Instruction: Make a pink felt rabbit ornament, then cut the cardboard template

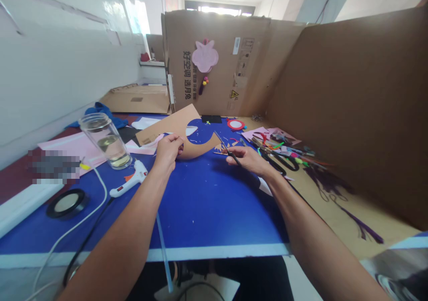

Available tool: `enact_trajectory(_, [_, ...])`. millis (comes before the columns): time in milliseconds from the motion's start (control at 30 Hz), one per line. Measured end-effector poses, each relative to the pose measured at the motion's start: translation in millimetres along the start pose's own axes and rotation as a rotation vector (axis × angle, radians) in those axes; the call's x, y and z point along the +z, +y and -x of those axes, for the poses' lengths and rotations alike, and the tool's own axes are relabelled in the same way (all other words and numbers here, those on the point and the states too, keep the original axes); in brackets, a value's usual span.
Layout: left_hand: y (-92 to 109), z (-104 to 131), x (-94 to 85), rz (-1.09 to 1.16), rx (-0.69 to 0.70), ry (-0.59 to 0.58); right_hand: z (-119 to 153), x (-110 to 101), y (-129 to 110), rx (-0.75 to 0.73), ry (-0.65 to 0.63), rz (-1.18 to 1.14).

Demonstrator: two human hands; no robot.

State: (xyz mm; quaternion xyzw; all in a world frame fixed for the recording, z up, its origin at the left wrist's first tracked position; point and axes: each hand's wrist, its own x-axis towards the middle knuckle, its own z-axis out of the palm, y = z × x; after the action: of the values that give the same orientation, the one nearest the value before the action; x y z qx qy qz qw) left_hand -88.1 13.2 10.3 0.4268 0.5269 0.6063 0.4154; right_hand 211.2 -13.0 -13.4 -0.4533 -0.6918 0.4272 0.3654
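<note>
My left hand [170, 150] is closed in a pinch on a sheet of brown card [170, 121]. A round piece is cut out of the card's edge, which leaves a curved strip reaching right. Closed around a pair of scissors [233, 155], my right hand [249, 159] is at the tip of that strip. The scissor blades are spread apart, one pointing up and left, the other lying nearly level. Small brown card scraps [220, 147] lie by the blades. I cannot tell whether the blades touch the card.
Left are a glass jar with liquid [115, 147], a white glue gun [132, 180], black tape [67, 204] and cables. Black-handled scissors [279, 160] and craft scraps lie right. A red-rimmed disc [236, 124] sits farther back. Cardboard walls [261, 82] stand behind and right.
</note>
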Motion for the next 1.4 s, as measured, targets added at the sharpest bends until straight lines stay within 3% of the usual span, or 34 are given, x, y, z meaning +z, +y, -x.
enact_trajectory(467, [3, 6, 6.1, -0.033, 0.108, -0.053, -9, -2, 28, -0.007, 0.269, 0.217])
enact_trajectory(700, [8, 11, 8.5, -0.046, 0.144, -0.044, -3, 7, 17, 0.032, 0.291, 0.477])
enact_trajectory(933, [7, 11, 8.7, -0.027, 0.141, -0.038, -3, -9, 13, 0.02, 0.489, 0.466])
enact_trajectory(1167, [5, 10, 8.7, -0.037, 0.156, -0.051, -6, -7, 24, 0.177, 0.366, 0.148])
enact_trajectory(1400, [5, 12, 10.1, -0.04, 0.154, -0.045, -10, -3, 36, 0.118, 0.279, 0.155])
